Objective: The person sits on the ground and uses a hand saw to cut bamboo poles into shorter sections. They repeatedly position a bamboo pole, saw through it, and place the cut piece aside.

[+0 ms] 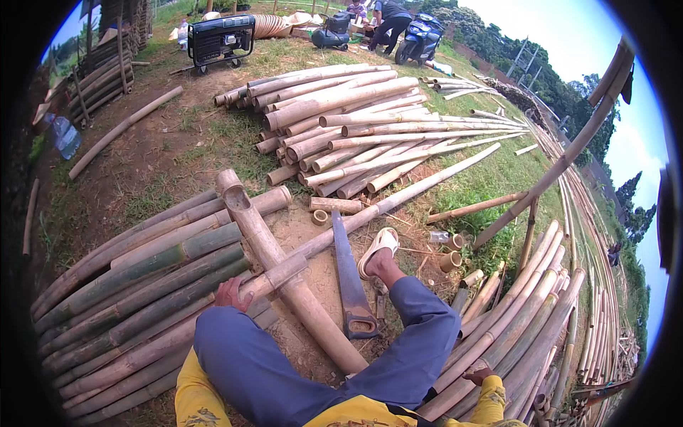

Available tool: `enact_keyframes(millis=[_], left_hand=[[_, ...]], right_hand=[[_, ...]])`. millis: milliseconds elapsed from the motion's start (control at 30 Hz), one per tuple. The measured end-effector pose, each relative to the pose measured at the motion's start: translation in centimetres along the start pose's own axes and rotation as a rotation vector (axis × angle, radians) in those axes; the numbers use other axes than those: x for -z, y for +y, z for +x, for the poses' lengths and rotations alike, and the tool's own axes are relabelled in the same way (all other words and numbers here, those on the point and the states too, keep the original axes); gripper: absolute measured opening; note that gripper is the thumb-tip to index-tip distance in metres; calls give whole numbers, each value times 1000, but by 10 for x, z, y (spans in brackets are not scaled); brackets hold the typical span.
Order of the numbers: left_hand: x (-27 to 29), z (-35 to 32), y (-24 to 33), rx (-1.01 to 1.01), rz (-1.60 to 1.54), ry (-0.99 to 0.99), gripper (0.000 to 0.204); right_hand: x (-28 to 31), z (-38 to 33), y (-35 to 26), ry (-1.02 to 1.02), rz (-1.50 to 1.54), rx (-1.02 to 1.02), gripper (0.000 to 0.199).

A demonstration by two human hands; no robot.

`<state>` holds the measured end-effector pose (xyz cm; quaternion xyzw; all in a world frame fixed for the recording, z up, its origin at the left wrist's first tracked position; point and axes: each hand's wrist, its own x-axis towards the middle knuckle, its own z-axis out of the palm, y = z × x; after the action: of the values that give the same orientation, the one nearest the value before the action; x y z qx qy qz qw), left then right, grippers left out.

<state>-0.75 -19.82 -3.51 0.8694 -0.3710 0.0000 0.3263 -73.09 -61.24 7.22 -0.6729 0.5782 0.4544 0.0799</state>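
Note:
My left hand [232,295] has its fingers curled round the near end of a long bamboo pole [405,196], beside my left knee. That pole lies across a thicker bamboo length [290,288], which has a notch cut near its far end. Between my legs a handsaw [347,263] rests on the ground, its blade pointing away and its handle toward me. Over at the right, my right hand [479,375] lies on a stack of bamboo poles [512,334], with its fingers stretched out and no tool visible in it.
More bamboo [163,285] is stacked at my left, and a large pile [348,107] stands ahead. Short bamboo offcuts [449,261] lie near my sandalled foot [380,249]. A slanted post [562,160] rises at right. Farther off are a generator [220,39], a motorbike [421,35] and people.

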Motion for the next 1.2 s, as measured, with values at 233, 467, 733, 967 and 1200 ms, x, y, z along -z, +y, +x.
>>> enact_keyframes(millis=[233,467,733,967,1200], left_hand=[[22,-9,6,-13,34,85,55],[31,-57,-26,82,149,126,64],[46,-58,7,111,152,113,61],[52,-73,-12,156,156,131,61],[47,-74,-7,166,103,136,61]], right_hand=[[69,-88,-75,-66,1407,122,52],[8,-62,-62,-400,956,11,70],[-118,10,79,46,2056,-338,97],[32,-69,-22,302,343,-423,51],[61,-7,-128,526,1153,293,53]])
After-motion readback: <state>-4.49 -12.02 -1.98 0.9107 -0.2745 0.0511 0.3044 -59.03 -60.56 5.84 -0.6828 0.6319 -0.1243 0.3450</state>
